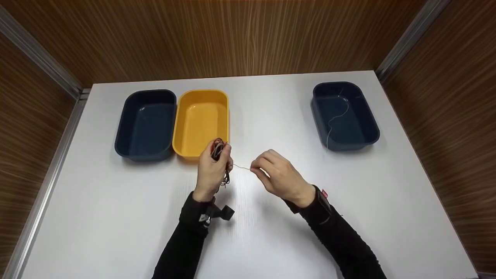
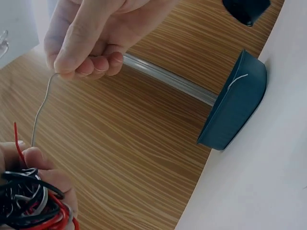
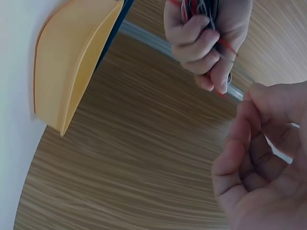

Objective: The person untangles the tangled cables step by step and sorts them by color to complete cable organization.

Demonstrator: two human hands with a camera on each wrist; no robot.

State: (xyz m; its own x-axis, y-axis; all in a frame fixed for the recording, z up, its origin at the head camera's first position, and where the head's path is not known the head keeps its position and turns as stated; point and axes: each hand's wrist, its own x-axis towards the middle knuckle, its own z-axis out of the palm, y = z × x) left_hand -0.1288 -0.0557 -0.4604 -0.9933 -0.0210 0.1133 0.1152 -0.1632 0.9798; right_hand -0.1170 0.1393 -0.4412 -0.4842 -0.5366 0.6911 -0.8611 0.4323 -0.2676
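My left hand (image 1: 210,170) grips a tangled bundle of black, red and grey wires (image 2: 33,201) in front of the yellow bin. A single thin grey wire (image 2: 41,108) comes out of the bundle and crosses the gap between the hands, slightly bent. Its far end is pinched between the thumb and fingertips of my right hand (image 1: 281,174). One short red wire end (image 2: 17,136) sticks up beside the left thumb in the left wrist view. Loose loops of the bundle hang below the left hand. Both hands are above the white table (image 1: 263,116).
The yellow bin (image 1: 205,120) stands against a dark blue bin (image 1: 145,128) at the back left. At the back right, another dark blue bin (image 1: 352,147) has a thin pale wire (image 1: 330,123) lying across it and over its front rim. Wood-grain panels (image 1: 232,38) enclose the table.
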